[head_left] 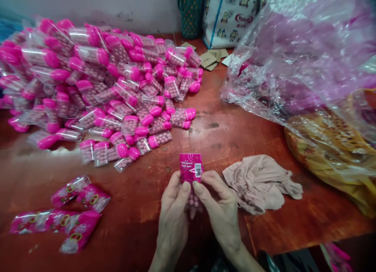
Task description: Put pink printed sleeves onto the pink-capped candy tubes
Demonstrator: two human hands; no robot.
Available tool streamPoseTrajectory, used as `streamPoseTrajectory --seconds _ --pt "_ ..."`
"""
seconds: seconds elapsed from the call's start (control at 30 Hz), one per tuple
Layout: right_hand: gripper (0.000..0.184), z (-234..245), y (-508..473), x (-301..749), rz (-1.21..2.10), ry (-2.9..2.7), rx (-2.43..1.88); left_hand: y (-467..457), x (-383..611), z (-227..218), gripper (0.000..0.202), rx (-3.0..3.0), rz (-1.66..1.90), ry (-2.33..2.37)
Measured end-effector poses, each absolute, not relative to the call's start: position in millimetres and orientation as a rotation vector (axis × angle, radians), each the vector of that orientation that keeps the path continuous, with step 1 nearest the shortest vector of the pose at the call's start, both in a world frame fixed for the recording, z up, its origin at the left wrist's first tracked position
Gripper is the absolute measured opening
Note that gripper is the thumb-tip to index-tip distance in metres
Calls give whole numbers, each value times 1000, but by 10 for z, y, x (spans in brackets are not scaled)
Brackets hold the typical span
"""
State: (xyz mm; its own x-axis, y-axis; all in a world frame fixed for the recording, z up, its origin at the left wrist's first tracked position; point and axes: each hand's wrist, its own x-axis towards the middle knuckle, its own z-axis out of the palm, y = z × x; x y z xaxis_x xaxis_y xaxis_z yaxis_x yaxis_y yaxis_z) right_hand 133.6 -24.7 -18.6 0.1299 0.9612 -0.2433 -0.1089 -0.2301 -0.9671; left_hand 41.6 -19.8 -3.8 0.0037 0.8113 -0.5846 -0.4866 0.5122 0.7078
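Observation:
Between my left hand [175, 207] and my right hand [219, 205], a printed pink sleeve [187, 168] with a white barcode stands upright. Pink gumballs [194, 199] in a clear container show just below it. Both thumbs press the sleeve's lower part from the front, while the other fingers curl behind and at the sides. Whether the container's cap is inside the sleeve is hidden. To the left lie several sleeved gum containers [80, 229], pink with printed pictures. A large heap of clear gum containers [96, 80] with bright pink caps and no sleeves covers the back left.
A crumpled beige cloth [263, 184] lies right of my hands. Clear plastic bags [293, 64] with pink stuff inside bulge at the right, over a yellow printed bag [326, 154]. Cardboard pieces [210, 60], a white shopping bag [225, 19] and a green dotted holder [190, 15] are behind.

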Motion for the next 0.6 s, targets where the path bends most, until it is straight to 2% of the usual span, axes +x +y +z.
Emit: streamPoseTrajectory --seconds 0.07,0.13,0.17,0.27,0.37,0.47,0.6 --pt "16 -144 -174 1436 1382 -901 -1316 -182 389 -13 17 313 980 1143" --pt "32 -90 -77 1537 1384 -893 -1281 -180 371 6 20 301 916 1128" --pt "33 -64 -26 1583 1365 -939 -1262 -183 367 11 21 295 901 1127" --pt "14 -9 103 1690 1267 -1179 -1239 -203 367 9 21 281 878 1136" --pt "5 -9 157 1762 1184 -1247 -1230 -213 366 -11 19 284 872 1128" --pt "3 -33 154 1816 1167 -1268 -1226 -207 358 -36 19 278 844 1059" --pt "12 -49 136 1811 1301 -1232 -1164 -198 361 -66 19 257 801 970"
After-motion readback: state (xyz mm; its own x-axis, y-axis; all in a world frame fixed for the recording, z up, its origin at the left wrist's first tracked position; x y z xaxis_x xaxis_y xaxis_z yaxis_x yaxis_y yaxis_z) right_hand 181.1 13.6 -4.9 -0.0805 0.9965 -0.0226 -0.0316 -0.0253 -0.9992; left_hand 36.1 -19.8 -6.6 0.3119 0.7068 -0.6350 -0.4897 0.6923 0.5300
